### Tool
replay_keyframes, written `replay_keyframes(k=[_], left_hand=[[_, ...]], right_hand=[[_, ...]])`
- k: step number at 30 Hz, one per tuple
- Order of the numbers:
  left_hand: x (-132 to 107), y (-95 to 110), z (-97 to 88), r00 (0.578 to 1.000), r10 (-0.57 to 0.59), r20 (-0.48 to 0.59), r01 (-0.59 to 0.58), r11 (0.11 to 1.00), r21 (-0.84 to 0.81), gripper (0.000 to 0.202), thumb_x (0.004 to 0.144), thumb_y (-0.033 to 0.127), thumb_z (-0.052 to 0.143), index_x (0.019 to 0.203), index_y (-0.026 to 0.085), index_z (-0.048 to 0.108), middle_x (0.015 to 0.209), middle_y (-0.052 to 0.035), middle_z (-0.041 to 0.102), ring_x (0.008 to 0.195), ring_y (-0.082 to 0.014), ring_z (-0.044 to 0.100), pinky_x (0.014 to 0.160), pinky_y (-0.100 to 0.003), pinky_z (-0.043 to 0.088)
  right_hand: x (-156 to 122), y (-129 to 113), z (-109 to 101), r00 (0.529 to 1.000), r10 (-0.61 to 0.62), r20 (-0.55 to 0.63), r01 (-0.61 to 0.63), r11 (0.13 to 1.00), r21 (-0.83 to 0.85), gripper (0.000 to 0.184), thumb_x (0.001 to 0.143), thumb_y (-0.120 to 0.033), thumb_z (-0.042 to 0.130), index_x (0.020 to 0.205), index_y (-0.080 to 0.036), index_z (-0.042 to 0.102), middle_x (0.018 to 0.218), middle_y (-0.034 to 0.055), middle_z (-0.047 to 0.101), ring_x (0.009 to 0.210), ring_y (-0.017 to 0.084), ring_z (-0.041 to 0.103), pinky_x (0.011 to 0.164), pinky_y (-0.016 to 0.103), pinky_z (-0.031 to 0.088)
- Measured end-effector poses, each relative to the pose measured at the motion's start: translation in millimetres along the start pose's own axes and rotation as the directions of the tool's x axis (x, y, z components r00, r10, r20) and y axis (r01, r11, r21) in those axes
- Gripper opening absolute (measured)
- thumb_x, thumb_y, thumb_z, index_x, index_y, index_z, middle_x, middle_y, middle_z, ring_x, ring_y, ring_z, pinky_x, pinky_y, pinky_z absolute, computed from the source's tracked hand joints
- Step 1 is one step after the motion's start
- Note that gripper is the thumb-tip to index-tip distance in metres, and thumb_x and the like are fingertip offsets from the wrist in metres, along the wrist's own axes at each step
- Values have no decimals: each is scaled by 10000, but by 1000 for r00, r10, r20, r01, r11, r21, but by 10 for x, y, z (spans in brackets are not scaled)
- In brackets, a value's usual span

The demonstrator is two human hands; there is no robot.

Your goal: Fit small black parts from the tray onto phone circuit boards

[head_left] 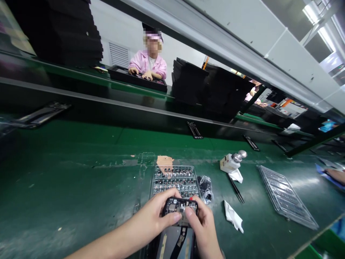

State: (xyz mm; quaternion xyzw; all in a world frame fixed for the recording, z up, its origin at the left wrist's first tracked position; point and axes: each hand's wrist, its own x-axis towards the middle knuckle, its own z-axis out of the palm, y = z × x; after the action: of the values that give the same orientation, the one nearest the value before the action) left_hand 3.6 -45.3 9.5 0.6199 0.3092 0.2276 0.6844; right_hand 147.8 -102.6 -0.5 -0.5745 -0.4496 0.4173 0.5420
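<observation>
Both hands grip an opened phone [181,235] at its upper end, low in the middle of the view. My left hand [161,212] wraps the left edge, its thumb lying on the circuit board. From the other side, my right hand [204,225] closes on the right edge and presses its thumb on the board's upper right part. A dark ribbon cable runs down the phone's bare inside. Just beyond the hands lies a clear tray [175,181] with rows of small dark parts. A small red spot shows at the phone's top edge.
Right of the tray are a clear plastic bag [206,187], a pump bottle [230,162], black tweezers [236,189] and a white cloth [233,217]. Another clear tray [287,196] lies farther right. Phone frames [194,130] lie along the bench's back. A co-worker [149,64] sits opposite.
</observation>
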Motion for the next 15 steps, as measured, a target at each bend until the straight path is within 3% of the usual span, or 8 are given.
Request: replay_keyframes(k=[3,6,15], left_hand=[[-26,-5,24,1000,-6,-19,9,987,161,200,743,233,531,932,189,485,839,24,533,770,-145,483,688,-215,372],[-51,3,29,1000,6,-13,-3,976,220,197,748,227,523,940,192,496,870,19,542,770,-145,474,689,-209,365],[8,-38,24,998,21,-55,-11,984,176,207,785,359,454,783,160,512,658,40,408,607,-114,347,556,-199,280]], right_hand=[[27,32,-66,998,-29,53,38,984,-176,226,743,-331,562,602,-178,474,538,-49,386,519,101,363,483,201,309],[46,29,-96,994,-23,108,52,958,-283,233,758,-303,523,581,-179,437,545,-44,383,530,104,367,497,210,305],[40,11,-77,991,-20,129,60,949,-310,242,765,-310,510,586,-187,404,561,-47,348,552,106,340,519,211,286]])
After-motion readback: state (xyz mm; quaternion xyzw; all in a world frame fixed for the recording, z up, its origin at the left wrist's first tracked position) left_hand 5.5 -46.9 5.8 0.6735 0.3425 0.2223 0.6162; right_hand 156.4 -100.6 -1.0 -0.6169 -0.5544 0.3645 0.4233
